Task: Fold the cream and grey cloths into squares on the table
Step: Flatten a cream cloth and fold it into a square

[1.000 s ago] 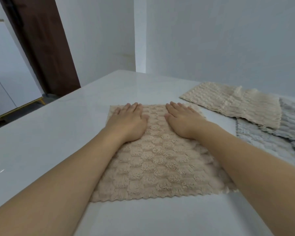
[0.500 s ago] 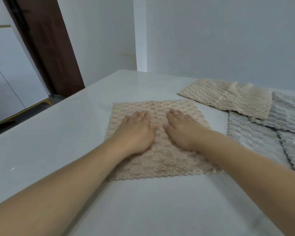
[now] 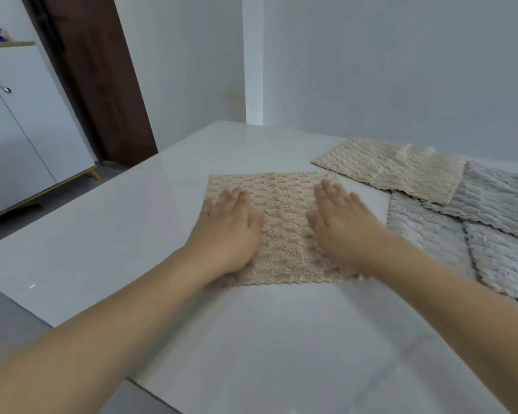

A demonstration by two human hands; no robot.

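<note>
While flat on the table (image 3: 132, 222), my left hand (image 3: 228, 225) and right hand (image 3: 341, 222), fingers straight, on the cream cloth (image 3: 284, 228) at mid-frame.

Both arms are bare right up to the frame edge, no sleeves showing. The left hand (image 3: 228, 227) and right hand (image 3: 343, 221) have short nails, slightly blurry.

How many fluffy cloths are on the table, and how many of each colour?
Cream textured cloths: 2, one under both hands, one farther back on the right.
Grey textured cloths: 3, overlapping at the right edge; more could be out of view.
Total: 5 cloths.
</note>
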